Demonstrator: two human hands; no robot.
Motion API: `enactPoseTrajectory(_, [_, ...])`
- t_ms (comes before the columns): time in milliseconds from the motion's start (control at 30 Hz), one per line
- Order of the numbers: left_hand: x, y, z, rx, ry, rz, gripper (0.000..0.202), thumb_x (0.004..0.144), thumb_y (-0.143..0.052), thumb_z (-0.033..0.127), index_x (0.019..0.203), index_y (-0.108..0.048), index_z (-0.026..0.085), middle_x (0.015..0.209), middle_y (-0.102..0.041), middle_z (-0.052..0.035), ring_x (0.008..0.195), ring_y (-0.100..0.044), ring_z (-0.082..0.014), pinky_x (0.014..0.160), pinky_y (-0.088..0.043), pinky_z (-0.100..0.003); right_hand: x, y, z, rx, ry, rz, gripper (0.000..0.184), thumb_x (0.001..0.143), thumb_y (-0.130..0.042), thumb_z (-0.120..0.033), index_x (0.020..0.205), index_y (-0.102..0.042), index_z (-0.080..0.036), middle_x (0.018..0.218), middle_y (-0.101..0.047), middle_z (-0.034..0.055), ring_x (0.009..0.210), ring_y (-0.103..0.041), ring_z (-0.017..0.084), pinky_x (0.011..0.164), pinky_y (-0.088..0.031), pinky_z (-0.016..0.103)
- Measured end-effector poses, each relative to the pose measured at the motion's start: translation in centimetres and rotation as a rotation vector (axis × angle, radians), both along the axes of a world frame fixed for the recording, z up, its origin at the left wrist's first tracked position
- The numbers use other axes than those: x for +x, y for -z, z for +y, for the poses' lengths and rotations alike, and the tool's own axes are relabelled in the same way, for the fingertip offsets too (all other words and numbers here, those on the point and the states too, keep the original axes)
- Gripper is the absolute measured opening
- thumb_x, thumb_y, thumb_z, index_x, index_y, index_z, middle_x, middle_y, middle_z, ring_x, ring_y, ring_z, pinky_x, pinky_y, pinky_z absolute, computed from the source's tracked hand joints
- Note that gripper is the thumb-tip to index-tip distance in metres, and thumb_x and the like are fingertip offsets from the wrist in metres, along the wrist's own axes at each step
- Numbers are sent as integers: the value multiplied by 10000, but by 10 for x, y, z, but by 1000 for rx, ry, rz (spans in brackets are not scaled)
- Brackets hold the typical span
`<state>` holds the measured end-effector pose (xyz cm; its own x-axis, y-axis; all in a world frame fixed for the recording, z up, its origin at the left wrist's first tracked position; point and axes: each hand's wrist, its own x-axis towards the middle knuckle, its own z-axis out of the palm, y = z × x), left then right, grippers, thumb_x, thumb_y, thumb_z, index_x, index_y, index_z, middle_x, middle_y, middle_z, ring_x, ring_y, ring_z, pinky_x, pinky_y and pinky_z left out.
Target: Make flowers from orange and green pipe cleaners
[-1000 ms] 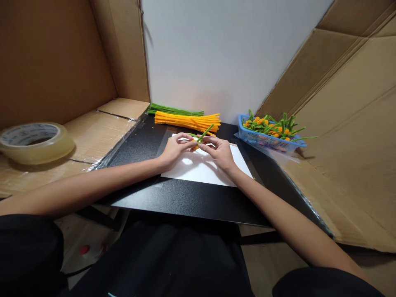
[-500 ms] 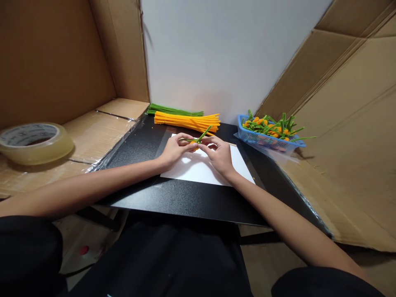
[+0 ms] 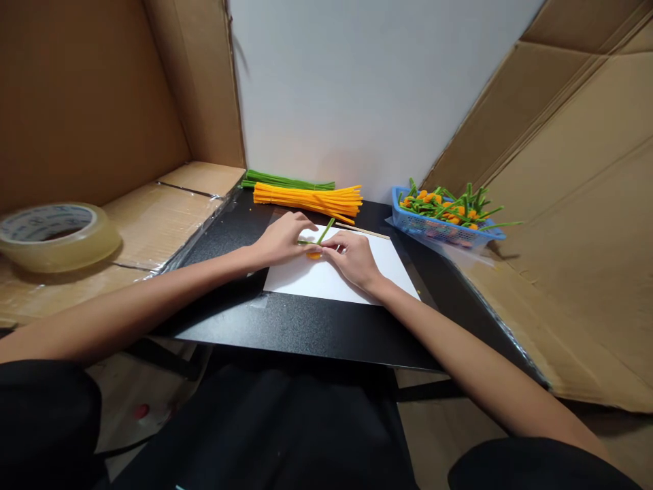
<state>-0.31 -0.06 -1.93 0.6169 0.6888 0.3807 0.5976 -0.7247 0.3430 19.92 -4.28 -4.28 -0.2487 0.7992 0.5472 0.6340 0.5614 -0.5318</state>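
Observation:
My left hand (image 3: 280, 239) and my right hand (image 3: 354, 258) meet over a sheet of white paper (image 3: 331, 282), both holding a small pipe-cleaner flower. Its orange head (image 3: 314, 256) shows just below my fingers, resting at or near the paper. A green pipe-cleaner stem (image 3: 324, 231) sticks up and away between my hands, and a second green end (image 3: 305, 241) runs under my left fingers. Much of the flower is hidden by my fingers.
A bundle of orange pipe cleaners (image 3: 306, 201) and a green bundle (image 3: 286, 182) lie at the back of the black table (image 3: 306, 327). A thin wooden stick (image 3: 362, 231) lies by the paper. A blue basket (image 3: 433, 228) holds finished flowers at right. A tape roll (image 3: 58, 238) sits on cardboard at left.
Both hands have dropped toward the paper and spread apart a little. The flower has moved down with them, and its green stem now leans less to the right.

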Motion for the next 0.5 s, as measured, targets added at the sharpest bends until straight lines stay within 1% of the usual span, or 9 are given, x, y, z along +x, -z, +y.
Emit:
enactPoseTrajectory(67, [-1,3,7,-57,111,64,357,891,-671,453,1052,-753,145,1048,-733,-117,925,-661,-227,747,-442,-278,0,-1,-1,5,-1,-8,61,824,-766,-157,829,-815,-191,815,-764,61,720,-651,176,660,-478,298])
enactPoseTrajectory(133, [-1,4,11,-80,146,96,301,896,-667,426,968,-762,150,932,-744,-87,801,-650,-191,669,-405,-257,0,-1,-1,9,-14,-21,67,822,-764,-144,832,-816,-186,813,-761,61,717,-645,176,661,-476,301])
enactPoseTrajectory(233, [-1,5,10,-58,90,75,217,846,-719,368,911,-760,164,831,-738,-55,702,-619,-162,602,-355,-241,0,-1,-1,18,-51,-55,84,832,-752,-139,841,-820,-188,824,-757,66,728,-640,180,673,-474,309])
enactPoseTrajectory(333, [1,4,4,-74,27,27,195,801,-758,327,925,-757,175,773,-730,-30,630,-596,-141,580,-343,-236,2,1,1,15,-86,-81,99,846,-739,-146,851,-821,-202,836,-751,66,730,-633,181,681,-477,317])
enactPoseTrajectory(433, [3,1,-2,-82,-7,-10,166,762,-786,290,884,-760,180,755,-731,-22,615,-596,-139,582,-351,-240,3,3,3,3,-109,-104,95,852,-739,-156,852,-818,-209,852,-748,64,733,-630,179,687,-479,319])
enactPoseTrajectory(500, [2,-2,-4,-128,1,-27,155,723,-812,279,828,-766,174,740,-734,-27,627,-618,-150,583,-369,-243,4,4,4,10,-108,-118,91,845,-742,-140,851,-815,-195,852,-747,71,737,-631,182,686,-478,319])
